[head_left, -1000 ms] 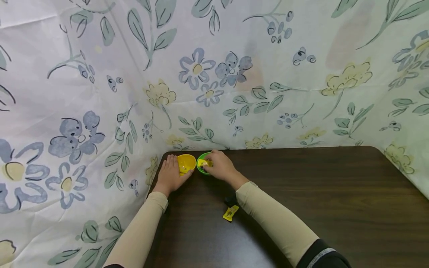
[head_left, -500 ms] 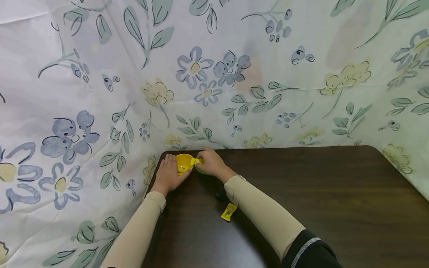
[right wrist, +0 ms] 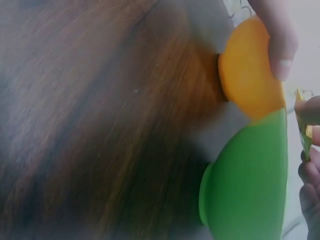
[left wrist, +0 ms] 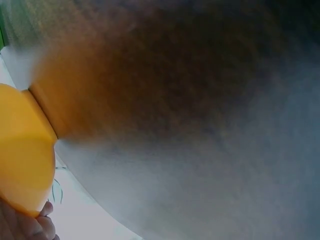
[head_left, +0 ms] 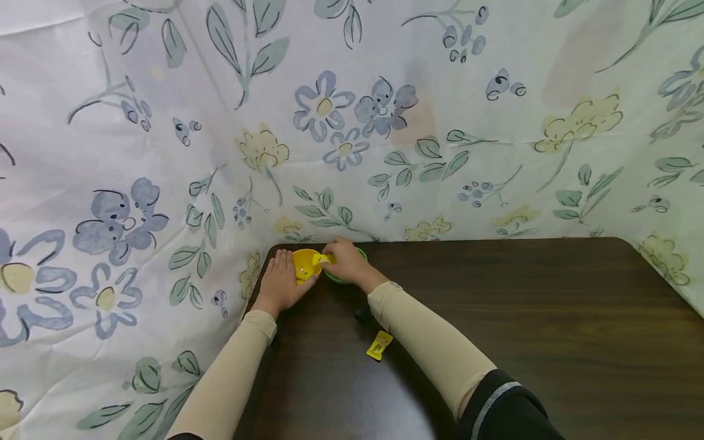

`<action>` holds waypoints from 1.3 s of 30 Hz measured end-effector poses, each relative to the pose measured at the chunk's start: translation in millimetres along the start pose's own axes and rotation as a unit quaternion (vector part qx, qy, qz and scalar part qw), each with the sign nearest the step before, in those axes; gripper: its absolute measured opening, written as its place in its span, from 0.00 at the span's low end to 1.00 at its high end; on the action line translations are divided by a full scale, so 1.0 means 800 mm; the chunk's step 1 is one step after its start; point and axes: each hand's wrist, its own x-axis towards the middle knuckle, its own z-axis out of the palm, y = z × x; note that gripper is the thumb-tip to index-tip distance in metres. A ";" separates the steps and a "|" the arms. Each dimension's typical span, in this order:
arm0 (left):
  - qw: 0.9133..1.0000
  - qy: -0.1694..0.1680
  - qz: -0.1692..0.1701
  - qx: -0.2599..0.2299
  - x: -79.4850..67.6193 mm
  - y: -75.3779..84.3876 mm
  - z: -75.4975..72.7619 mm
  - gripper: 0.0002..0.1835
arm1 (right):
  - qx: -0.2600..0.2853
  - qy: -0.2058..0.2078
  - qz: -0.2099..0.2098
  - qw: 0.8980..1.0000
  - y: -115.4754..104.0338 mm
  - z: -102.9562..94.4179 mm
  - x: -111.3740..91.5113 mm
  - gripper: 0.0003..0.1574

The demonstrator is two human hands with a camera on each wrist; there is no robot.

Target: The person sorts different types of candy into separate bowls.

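Observation:
A yellow bowl (head_left: 304, 261) stands at the table's far left corner, with bits of yellow inside. My left hand (head_left: 279, 287) holds it, fingers along its left side and thumb by the near rim; in the left wrist view fingertips (left wrist: 42, 222) rest against the bowl wall. Close beside it stands a green bowl (right wrist: 250, 185), largely hidden in the head view beneath my right hand (head_left: 349, 263). That hand pinches a small yellow packet (head_left: 322, 259) between thumb and fingers, above the bowls where the rims meet.
Another yellow packet (head_left: 379, 346) lies on the dark wooden table (head_left: 495, 318), nearer to me. A small black object (head_left: 363, 313) is by the right sleeve. Floral cloth (head_left: 341, 122) hangs behind and to the left of the table.
My right hand has moved left from inside the green bowl, bringing the packet up to the yellow bowl's rim. The left hand stays on the yellow bowl.

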 end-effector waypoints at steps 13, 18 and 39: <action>1.000 0.001 0.003 0.016 0.000 0.003 -0.004 0.61 | 0.025 -0.003 -0.008 1.000 -0.011 0.006 0.003 0.26; 1.000 0.008 -0.002 0.016 -0.002 0.002 -0.005 0.60 | 0.047 0.002 -0.024 0.999 -0.014 -0.002 -0.003 0.24; 1.000 0.005 -0.005 0.011 -0.002 0.002 0.002 0.60 | -0.027 -0.005 -0.110 0.994 -0.004 -0.017 -0.072 0.19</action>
